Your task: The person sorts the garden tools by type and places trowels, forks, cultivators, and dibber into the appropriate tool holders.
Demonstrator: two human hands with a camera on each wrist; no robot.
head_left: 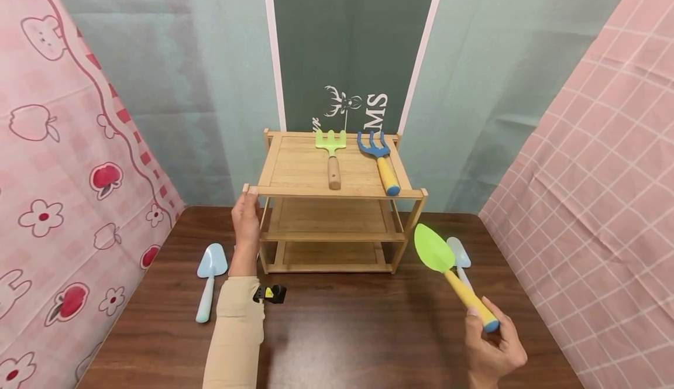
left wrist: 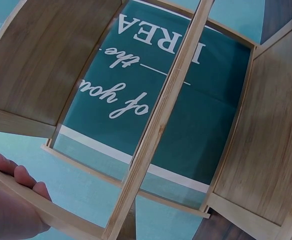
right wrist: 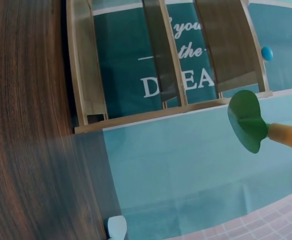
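While my left hand point(head_left: 246, 218) grips the wooden rack point(head_left: 300, 164), my right hand point(head_left: 496, 342), holding the green trowel point(head_left: 456, 282), should lift clear of the pale trowel point(head_left: 460, 252) ahead.

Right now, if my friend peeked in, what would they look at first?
Probably the bright green trowel with the yellow handle, held in the right hand at the right of the head view. Next might come the green fork and the blue fork, side by side on top of the wooden rack, whose front left corner the left hand grips.
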